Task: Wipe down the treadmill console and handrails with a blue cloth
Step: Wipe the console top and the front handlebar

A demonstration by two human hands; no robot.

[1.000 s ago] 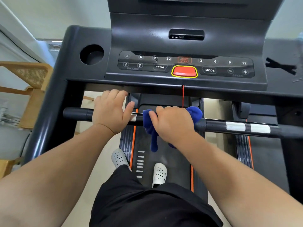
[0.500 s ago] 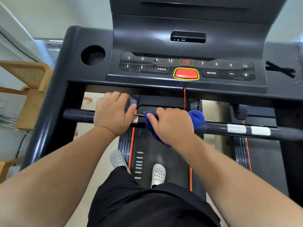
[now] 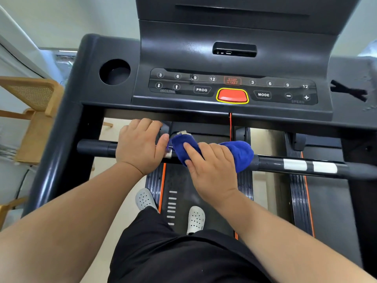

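A black horizontal handrail (image 3: 285,163) crosses the treadmill below the console (image 3: 232,86). The blue cloth (image 3: 238,153) is wrapped over the middle of the bar. My right hand (image 3: 212,170) lies on top of the cloth with its fingers spread fairly straight, pressing it to the bar. My left hand (image 3: 140,146) grips the bar just left of the cloth, fingers curled over the far side and thumb touching the cloth's edge.
The console has a red stop button (image 3: 232,96), a cup holder (image 3: 114,72) at left and black tape (image 3: 348,91) at right. White tape bands (image 3: 310,166) mark the bar. My feet in white clogs (image 3: 195,219) stand on the belt. A wooden chair (image 3: 30,111) is at left.
My right hand has slid back toward me and its fingers have straightened on the cloth. The cloth's hanging end is now bundled up on the bar. The left hand stayed put.
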